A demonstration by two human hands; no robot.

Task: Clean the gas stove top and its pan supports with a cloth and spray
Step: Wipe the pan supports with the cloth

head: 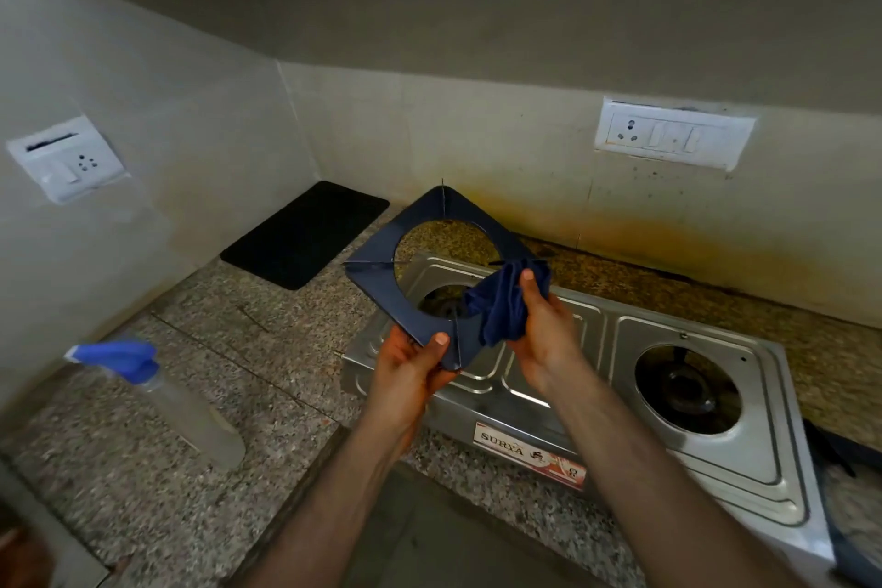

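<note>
Both forearms outstretched, left hand [414, 360] pinching pan support [382, 282] corner, right hand [541, 329] clutching blue cloth [501, 301] against it.

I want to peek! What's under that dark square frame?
Through the pan support hole: speckled counter, steel stove top, part of a burner. The blue cloth covers the rest.
</note>
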